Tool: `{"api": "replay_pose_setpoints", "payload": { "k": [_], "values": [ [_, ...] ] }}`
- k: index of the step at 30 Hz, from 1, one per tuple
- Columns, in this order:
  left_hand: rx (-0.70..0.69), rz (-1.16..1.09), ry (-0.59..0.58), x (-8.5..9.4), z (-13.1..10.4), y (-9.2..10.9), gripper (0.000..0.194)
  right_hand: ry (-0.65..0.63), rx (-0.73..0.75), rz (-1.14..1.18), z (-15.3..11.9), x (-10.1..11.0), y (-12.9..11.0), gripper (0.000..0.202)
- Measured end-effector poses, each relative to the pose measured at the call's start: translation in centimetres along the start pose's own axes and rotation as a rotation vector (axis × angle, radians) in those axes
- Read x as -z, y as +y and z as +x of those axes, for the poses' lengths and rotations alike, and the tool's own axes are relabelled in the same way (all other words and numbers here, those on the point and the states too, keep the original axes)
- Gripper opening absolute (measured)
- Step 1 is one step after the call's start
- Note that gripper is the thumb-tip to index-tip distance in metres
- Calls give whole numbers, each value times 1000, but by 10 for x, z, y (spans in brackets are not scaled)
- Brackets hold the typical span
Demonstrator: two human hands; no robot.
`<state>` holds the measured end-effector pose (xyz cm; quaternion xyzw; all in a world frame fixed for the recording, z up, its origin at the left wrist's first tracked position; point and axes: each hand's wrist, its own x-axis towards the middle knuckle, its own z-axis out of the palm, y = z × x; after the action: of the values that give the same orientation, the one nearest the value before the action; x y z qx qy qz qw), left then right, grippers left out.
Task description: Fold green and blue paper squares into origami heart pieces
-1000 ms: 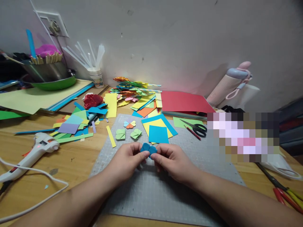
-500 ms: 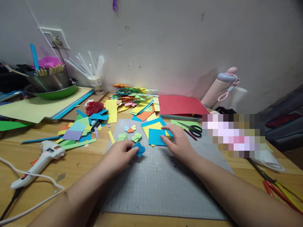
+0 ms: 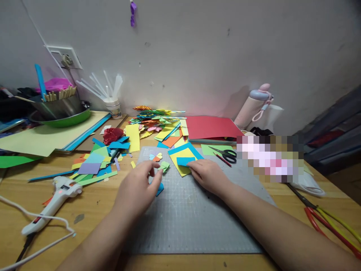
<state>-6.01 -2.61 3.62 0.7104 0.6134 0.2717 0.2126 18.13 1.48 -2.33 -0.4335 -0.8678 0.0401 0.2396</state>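
Note:
My right hand (image 3: 210, 175) pinches the near edge of a blue paper square (image 3: 184, 162), which tilts above a larger yellow and blue sheet (image 3: 180, 155). My left hand (image 3: 139, 184) holds nothing, its thumb and fingers apart. Partly hidden behind its thumb, a folded blue paper piece (image 3: 160, 189) lies on the grey cutting mat (image 3: 194, 222). Just beyond those fingertips is a folded green paper piece (image 3: 164, 166). A small multicoloured paper flower (image 3: 156, 156) rests farther back on the mat.
Black scissors (image 3: 225, 153) and a red pencil (image 3: 223, 159) lie right of the sheets. A white glue gun (image 3: 53, 203) with its cord is at left, below paper scraps (image 3: 90, 168). Red-and-yellow-handled pliers (image 3: 318, 210) sit at right; a red sheet (image 3: 211, 127) lies behind.
My left hand has let go of the folded blue piece, now on the mat. My right hand has closed on the blue square and tipped it up. The view has shifted slightly.

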Motion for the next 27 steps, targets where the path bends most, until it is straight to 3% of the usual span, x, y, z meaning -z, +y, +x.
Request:
{"api": "replay_pose_setpoints", "payload": {
  "k": [2, 4, 6, 10, 12, 14, 16, 19, 27],
  "values": [
    [1, -263, -120, -11, -2, 5, 33, 71, -16, 14, -1, 2, -2, 26],
    [62, -489, -215, -23, -3, 8, 57, 141, -7, 40, -3, 7, -7, 27],
    [125, -635, -227, -31, 0, 11, 66, 179, 44, 78, -5, 14, -17, 25],
    [144, -784, -141, -35, 9, 18, 17, 211, 101, 240, -5, 24, -36, 23],
    [155, -817, -111, -35, 13, 21, 14, 290, -78, 456, -2, 25, -42, 20],
    [166, -861, -77, -38, 15, 22, 17, 348, -362, 764, 0, 23, -46, 28],
    [167, -904, -55, -43, 15, 21, 19, 282, -574, 1167, 0, 18, -49, 42],
    [157, -936, -42, -52, 12, 15, 20, 206, -661, 1513, -4, 9, -51, 33],
    [41, -910, -18, -58, 2, 2, 16, 232, -625, 1480, -16, -7, -48, 18]
  ]
}}
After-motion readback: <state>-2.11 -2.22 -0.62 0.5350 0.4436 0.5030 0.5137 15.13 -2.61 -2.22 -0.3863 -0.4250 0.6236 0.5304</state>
